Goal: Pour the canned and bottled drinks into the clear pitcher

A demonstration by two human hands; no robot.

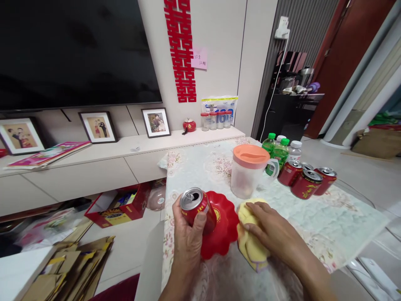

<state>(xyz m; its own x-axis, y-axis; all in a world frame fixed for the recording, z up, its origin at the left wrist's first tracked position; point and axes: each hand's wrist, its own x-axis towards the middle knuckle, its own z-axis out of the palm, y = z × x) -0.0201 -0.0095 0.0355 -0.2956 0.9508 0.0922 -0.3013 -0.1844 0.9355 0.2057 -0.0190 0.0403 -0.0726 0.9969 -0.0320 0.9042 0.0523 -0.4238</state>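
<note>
My left hand is wrapped round a red drink can and holds it tilted over the left part of a red scalloped plate. The can's top faces up, its mouth is open and the pull tab is still attached. To the right of the plate, my right hand grips a folded yellow cloth from above, fingers bent over it on the table. Behind the cloth stands a clear plastic pitcher with an orange lid.
Several red cans and green-capped bottles stand at the table's right side. A floral cloth covers the table. Beyond it runs a low white cabinet with framed photos and jars. Flattened cardboard and a red box lie on the floor at left.
</note>
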